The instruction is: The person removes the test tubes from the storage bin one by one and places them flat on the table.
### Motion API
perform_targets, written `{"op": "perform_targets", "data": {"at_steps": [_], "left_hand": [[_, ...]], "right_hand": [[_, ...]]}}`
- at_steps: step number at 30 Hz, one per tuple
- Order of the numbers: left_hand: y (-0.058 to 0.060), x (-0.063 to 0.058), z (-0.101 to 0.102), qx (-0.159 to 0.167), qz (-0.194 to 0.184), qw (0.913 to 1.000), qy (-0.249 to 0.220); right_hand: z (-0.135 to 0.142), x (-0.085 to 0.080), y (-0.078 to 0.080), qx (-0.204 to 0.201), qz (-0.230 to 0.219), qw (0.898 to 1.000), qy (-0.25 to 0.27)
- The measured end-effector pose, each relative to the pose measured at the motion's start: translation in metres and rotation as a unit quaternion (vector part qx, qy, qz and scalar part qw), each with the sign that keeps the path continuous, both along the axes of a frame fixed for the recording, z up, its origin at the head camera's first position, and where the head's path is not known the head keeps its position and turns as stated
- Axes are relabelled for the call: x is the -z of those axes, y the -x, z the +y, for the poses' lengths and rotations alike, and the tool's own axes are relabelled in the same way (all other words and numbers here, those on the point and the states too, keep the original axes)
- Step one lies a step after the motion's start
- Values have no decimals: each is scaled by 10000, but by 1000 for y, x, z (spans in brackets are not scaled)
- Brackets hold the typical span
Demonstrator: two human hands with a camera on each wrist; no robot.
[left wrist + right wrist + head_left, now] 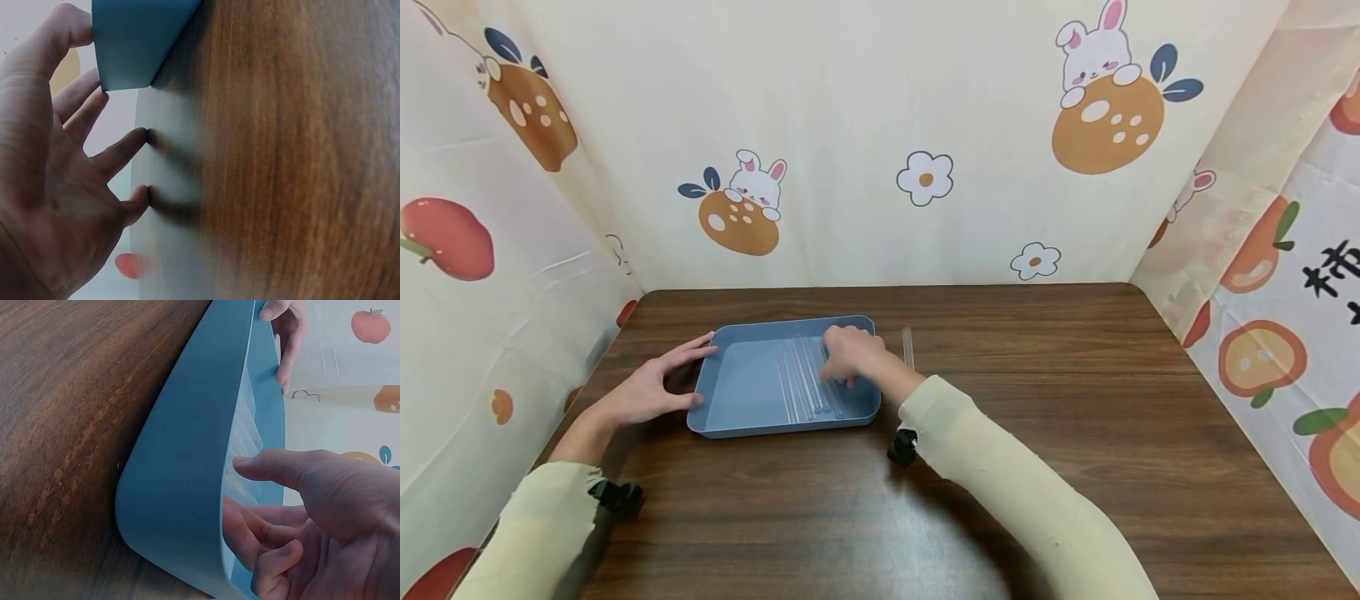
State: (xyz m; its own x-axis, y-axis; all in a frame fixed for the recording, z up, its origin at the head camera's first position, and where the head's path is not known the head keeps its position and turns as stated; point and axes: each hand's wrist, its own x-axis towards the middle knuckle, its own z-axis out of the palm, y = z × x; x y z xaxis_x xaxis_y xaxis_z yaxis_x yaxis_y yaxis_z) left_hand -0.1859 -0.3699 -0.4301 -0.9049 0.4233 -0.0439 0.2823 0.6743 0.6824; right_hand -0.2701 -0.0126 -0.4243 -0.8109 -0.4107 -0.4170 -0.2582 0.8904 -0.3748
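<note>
A shallow blue tray [733, 429] lies on the table with several clear, thin tubes [799, 379] side by side in its right half. My left hand [651, 390] is at the tray's left end, thumb and fingers spread and touching its edge; in the left wrist view two fingertips [142, 134] rest on the tabletop. Over the tray's right side, my right hand [853, 352] reaches down by the rightmost tubes. The right wrist view shows its thumb apart from the bent fingers, with no tube seen between them. Part of those fingers is hidden behind the tray wall [181, 444].
Another clear tube [907, 348] lies on the brown wooden table [1037, 400], just right of the tray and near my right wrist. Printed curtains [850, 125] stand behind the table and along both sides.
</note>
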Motion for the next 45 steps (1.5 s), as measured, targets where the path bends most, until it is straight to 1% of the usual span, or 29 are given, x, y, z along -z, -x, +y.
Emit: {"op": "perform_targets", "data": {"at_steps": [5,13,24,30,31,34,35,37,38,40,42,45], "left_hand": [[-1,1,-1,-21,28,10000,-11],[-1,-1,0,-35,-39,10000,-52],[-2,-1,0,-44,-31,10000,-31],[-1,6,-5,48,107,9998,-190],[-1,8,-7,84,209,9995,-227],[-1,10,-9,127,244,9993,-246],[-1,9,-8,112,222,9994,-234],[-1,7,-7,60,170,9997,-171],[-1,5,-6,24,66,9999,-127],[-2,2,-3,-27,-9,10000,-63],[-2,-1,-1,-40,-59,10000,-40],[-2,-1,0,-39,-61,10000,-38]], "right_hand": [[-1,3,0,31,63,10000,-19],[-3,8,0,118,137,9997,-178],[-7,12,-2,91,206,9990,-385],[-8,15,-1,72,196,9989,-428],[-8,14,-2,68,174,9989,-437],[-9,10,-6,107,167,9987,-464],[-9,9,-7,129,194,9986,-468],[-9,3,-11,122,201,9989,-416],[-8,0,-14,133,205,9990,-376],[-8,-4,-16,121,207,9993,-290],[-8,-5,-17,99,213,9993,-293],[-9,1,-13,83,263,9988,-410]]}}
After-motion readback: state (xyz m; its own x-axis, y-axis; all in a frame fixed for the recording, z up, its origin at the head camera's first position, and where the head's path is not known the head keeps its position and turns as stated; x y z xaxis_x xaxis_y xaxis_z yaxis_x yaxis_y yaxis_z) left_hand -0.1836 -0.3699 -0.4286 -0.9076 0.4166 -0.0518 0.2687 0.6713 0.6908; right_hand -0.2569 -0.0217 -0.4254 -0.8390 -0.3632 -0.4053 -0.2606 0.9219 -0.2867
